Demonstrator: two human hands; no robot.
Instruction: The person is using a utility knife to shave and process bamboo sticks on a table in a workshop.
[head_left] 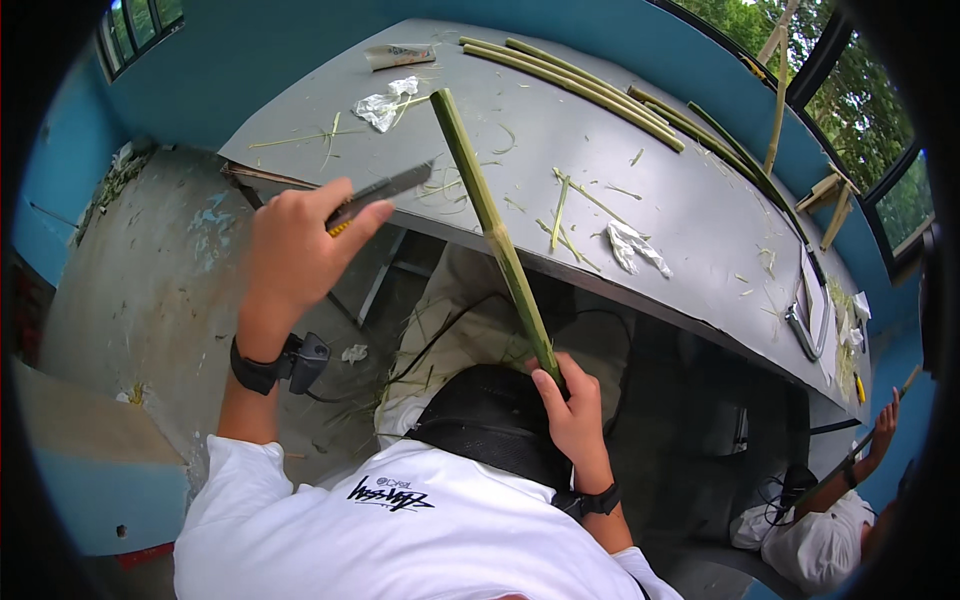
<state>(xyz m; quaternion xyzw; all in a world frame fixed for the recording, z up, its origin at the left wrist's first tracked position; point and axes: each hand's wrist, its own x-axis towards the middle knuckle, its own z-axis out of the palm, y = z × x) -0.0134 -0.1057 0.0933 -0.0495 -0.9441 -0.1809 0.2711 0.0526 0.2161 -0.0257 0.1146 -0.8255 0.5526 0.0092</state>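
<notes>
My left hand (310,235) is raised in front of the table's near edge, its fingers closed round a utility knife (385,190) with a dark body and a bit of yellow. The knife points right, toward a green bamboo stalk (490,225), with a gap between them. Down by my lap, my right hand (575,405) grips the stalk's lower end. The stalk slants up and away to the left, its far end over the table. Pale patches show along its length near a joint. Both wrists wear black straps, the left one with a small device.
Several bamboo stalks (575,85) lie along the far side of the grey table (450,180). Shavings, crumpled tissues (385,108) and a hacksaw (808,315) are spread over it. At the lower right a co-worker's hand (885,425) holds a thin stick. Below is a littered floor (150,290).
</notes>
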